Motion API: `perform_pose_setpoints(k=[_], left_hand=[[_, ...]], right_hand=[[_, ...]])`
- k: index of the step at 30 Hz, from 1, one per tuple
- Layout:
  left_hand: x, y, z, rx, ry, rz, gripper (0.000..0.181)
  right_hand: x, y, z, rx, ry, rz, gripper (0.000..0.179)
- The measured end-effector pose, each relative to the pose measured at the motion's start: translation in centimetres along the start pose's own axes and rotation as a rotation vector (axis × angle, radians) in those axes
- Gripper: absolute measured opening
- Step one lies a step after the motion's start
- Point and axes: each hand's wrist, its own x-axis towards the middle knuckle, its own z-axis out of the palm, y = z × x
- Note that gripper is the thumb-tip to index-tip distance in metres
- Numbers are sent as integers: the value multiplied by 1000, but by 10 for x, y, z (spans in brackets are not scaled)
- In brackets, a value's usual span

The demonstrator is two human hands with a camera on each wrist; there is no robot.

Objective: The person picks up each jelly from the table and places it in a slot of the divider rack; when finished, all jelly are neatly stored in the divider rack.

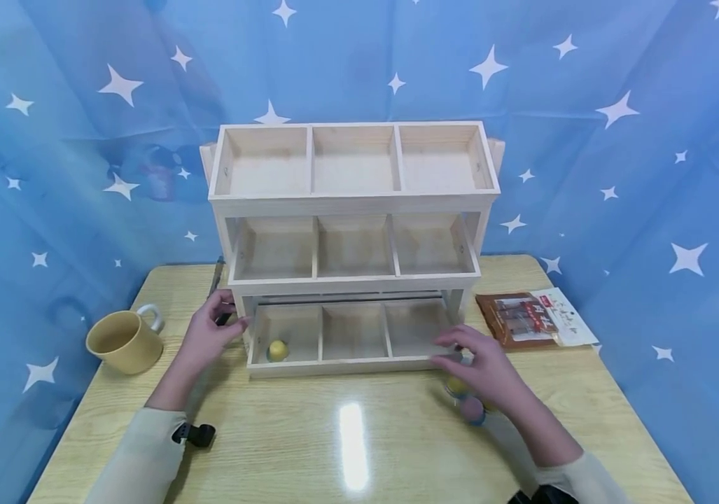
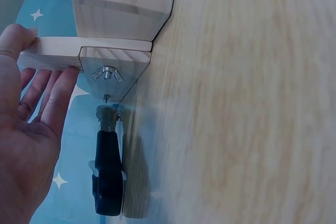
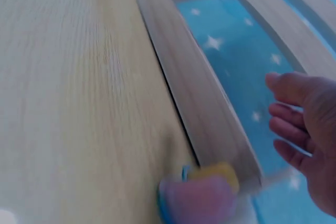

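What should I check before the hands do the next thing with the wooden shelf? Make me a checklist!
1. Left hand steadying the wooden shelf: ok, it grips the left side.
2. Right hand free: ok, it holds nothing.
3. Right hand touching the shelf: cannot tell; it is near the bottom tier's right end.
4. Loose things out of the way: not ok, the pink round thing lies on the table near that end.
5. Bottom tier bare, in case the shelf moves: not ok, a yellow ball sits in its left compartment.
6. Mug clear of the shelf: ok, it stands apart.
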Motion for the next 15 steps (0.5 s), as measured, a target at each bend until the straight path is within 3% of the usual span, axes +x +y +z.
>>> perform_pose_setpoints(k=[4,10,15], left_hand=[[-2,-1,1,0,-5,-10,43],[0,-2,2,-8,0,5,42],[2,-4,1,-13,4,21,42]], right_hand=[[-26,13,-16,17,50,122,30],[-59,33,-41,12,93,238,31],[-78,45,-60,-21,71,314,41]])
